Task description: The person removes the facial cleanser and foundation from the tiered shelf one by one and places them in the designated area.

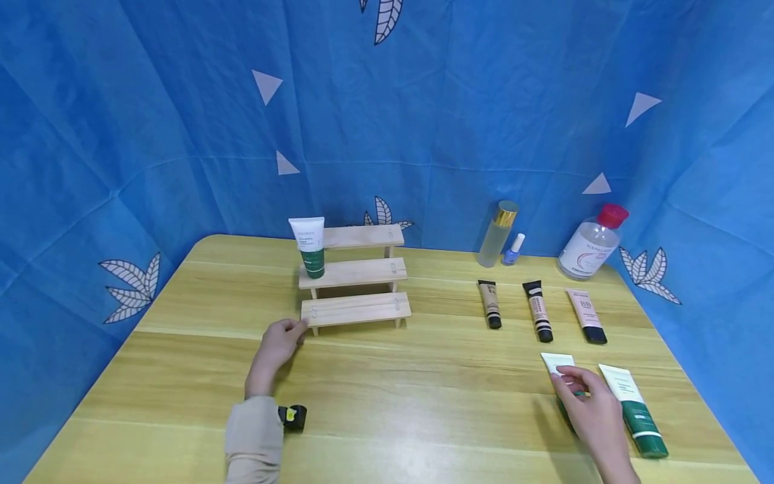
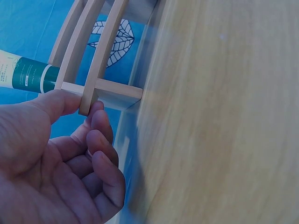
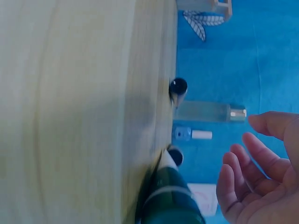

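Note:
My left hand (image 1: pixel 281 346) pinches the left end of the lowest step of a three-step wooden display rack (image 1: pixel 357 310). In the left wrist view the thumb lies on one face of that step (image 2: pixel 103 56) and fingertips on the other. A white-and-green squeeze tube (image 1: pixel 310 245) stands cap down on the middle step, at its left. My right hand (image 1: pixel 589 407) hovers over a second white-and-green tube (image 1: pixel 556 360) lying on the table, partly hidden by it. In the right wrist view the fingers are loosely bent, apart from the tube (image 3: pixel 170 200), with nothing between them.
Another white-and-green tube (image 1: pixel 635 410) lies right of my right hand. Beyond are a tan tube (image 1: pixel 489 302), a black-ended tube (image 1: pixel 537 310) and a pink BB tube (image 1: pixel 585 314). A gold-capped bottle (image 1: pixel 497 235), blue nail polish (image 1: pixel 512 251) and red-capped bottle (image 1: pixel 591 245) stand behind.

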Tool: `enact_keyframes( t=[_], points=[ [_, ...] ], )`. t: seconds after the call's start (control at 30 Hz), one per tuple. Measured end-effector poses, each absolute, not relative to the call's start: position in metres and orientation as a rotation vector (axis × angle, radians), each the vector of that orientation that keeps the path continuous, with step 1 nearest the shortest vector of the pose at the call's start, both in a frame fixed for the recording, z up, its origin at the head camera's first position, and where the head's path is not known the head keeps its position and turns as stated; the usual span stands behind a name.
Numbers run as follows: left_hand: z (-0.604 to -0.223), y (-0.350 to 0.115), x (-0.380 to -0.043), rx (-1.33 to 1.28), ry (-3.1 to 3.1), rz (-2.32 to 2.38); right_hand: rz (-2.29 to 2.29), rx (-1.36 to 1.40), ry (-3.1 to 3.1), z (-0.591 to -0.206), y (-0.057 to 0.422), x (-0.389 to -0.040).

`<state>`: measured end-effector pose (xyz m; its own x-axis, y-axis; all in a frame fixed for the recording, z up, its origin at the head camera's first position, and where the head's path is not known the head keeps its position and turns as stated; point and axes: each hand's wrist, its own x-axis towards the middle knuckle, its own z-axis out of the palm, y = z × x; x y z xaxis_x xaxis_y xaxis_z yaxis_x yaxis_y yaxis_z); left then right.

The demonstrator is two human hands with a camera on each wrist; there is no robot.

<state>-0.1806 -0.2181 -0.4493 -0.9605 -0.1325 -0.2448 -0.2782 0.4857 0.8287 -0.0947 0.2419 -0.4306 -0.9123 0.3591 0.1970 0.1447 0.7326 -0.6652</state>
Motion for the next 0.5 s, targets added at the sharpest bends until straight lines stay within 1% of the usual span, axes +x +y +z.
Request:
enact_keyframes(
  t=[0.13,0.5],
  points=[
    [-0.450,-0.219,-0.182,-0.360,2.569,1.489,0.988,-0.282,-2.574,-0.430,0.233,-0.098],
    [-0.450,-0.219,-0.182,-0.372,2.569,1.479,1.065,-0.145,-2.494,-0.422,0.211,-0.110]
  ],
)
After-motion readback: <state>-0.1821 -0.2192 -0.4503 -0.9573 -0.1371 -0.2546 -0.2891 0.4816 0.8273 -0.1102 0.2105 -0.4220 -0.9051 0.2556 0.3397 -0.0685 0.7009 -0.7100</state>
